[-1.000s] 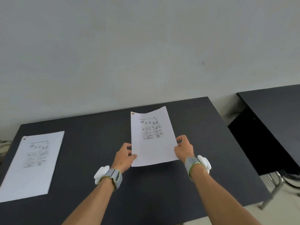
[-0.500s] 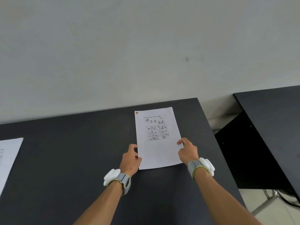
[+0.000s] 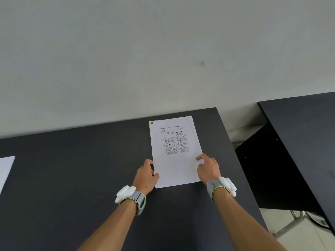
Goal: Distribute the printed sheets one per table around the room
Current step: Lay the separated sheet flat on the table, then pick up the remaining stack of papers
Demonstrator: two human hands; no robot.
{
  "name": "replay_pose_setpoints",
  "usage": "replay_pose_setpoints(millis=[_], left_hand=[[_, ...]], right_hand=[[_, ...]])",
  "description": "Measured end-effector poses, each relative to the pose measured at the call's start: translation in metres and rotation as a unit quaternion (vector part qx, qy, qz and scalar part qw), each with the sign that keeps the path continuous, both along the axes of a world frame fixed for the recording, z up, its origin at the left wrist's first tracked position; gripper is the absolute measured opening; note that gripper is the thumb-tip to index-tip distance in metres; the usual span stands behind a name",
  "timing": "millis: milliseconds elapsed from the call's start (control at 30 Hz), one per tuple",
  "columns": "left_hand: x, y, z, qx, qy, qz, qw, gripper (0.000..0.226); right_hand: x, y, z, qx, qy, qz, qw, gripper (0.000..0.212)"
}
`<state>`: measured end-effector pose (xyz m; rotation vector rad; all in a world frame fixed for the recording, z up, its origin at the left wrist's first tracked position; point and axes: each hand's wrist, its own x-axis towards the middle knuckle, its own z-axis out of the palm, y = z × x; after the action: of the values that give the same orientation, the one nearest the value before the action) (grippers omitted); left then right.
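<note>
- Printed sheet [image 3: 175, 153] lay flat on the dark table [image 3: 81, 169], toward its right end, top edge near the wall [image 3: 145, 51].
- Left hand [image 3: 146, 176] was at the sheet's lower left edge, fingers curled, thumb touching the paper; an actual pinch couldn't be confirmed.
- Right hand [image 3: 208, 168] was at the sheet's right edge, fingers loosely bent, fingertips on the paper, not gripping.
- Second sheet [image 3: 6, 169] was on the same table, far left of the printed sheet, cut off by the frame.
- Another dark table [image 3: 308, 133] stood right of it, across a gap.

Dark grey matte rectangular table [image 3: 76, 178] against pale wall, bearing one white printed sheet with cartoon panels [image 3: 176, 160] lying flat near its right end and another white sheet [image 3: 5, 169] at left edge.
</note>
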<state>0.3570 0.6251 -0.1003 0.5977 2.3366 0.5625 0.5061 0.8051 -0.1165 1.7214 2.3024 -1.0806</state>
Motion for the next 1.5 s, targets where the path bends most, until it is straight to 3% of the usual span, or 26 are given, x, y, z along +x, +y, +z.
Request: replay_pose_setpoints(millis=[267,467,767,1033,1233,1367,1500], left_hand=[[-0.008,-0.023,0.014,0.005,-0.009,-0.01,1.0,0.041],[-0.03,-0.076,0.035,0.02,-0.028,-0.016,0.999,0.024],[-0.11,-0.238,0.063,0.053,0.01,0.027,0.998,0.014],[-0.189,-0.428,0.062,0.036,0.026,0.092,0.995,0.013],[-0.236,-0.545,0.043,0.019,0.032,0.155,0.987,0.016],[-0.26,-0.579,0.028,0.015,0.045,0.192,0.98,0.023],[-0.294,-0.605,0.006,-0.033,0.067,0.2,0.977,0.059]], right_hand=[[-0.003,-0.019,0.023,0.125,0.003,0.052,0.991,0.028],[-0.049,-0.07,0.047,0.111,0.06,0.122,0.984,0.018],[-0.153,-0.238,0.07,0.072,0.131,0.229,0.962,0.017],[-0.243,-0.422,0.067,-0.029,0.148,0.237,0.96,0.018],[-0.303,-0.533,0.05,-0.114,0.143,0.209,0.961,0.014],[-0.328,-0.571,0.042,-0.151,0.112,0.196,0.962,0.016],[-0.358,-0.603,0.034,-0.167,0.066,0.177,0.968,0.028]])
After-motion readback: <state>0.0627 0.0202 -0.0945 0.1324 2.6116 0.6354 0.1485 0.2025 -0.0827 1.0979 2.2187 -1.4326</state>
